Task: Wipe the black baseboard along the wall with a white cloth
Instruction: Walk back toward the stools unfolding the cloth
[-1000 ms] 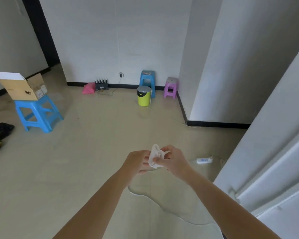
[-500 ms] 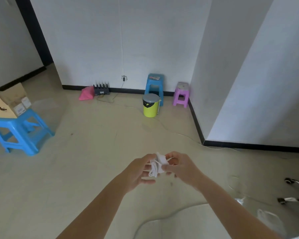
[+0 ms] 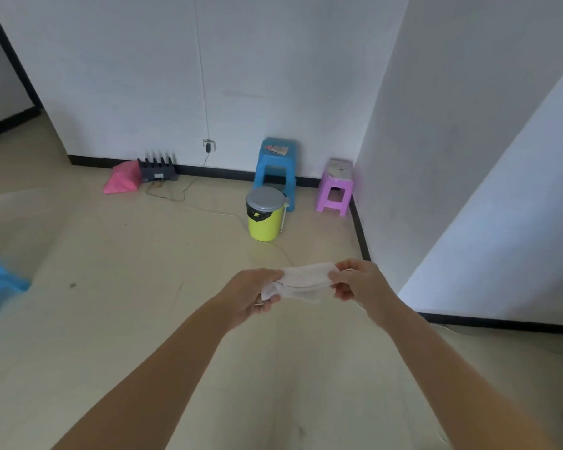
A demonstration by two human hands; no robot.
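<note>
Both hands at frame centre, cloth (image 3: 303, 282) stretched between them: left hand (image 3: 252, 295) pinches its bunched left end, right hand (image 3: 359, 282) pinches the right end. Cloth is mid-air, well apart from the baseboard (image 3: 359, 230), which runs up the right-centre and along the far wall. Wiping not started. Risks: cloth stays crumpled and smears rather than wipes; bin (image 3: 265, 214), stools and floor cables crowd the far baseboard, could snag or get knocked.

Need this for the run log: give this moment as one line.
stage: pre-wipe | left hand: grips white cloth | right hand: pinches its other end | black baseboard: untouched
</note>
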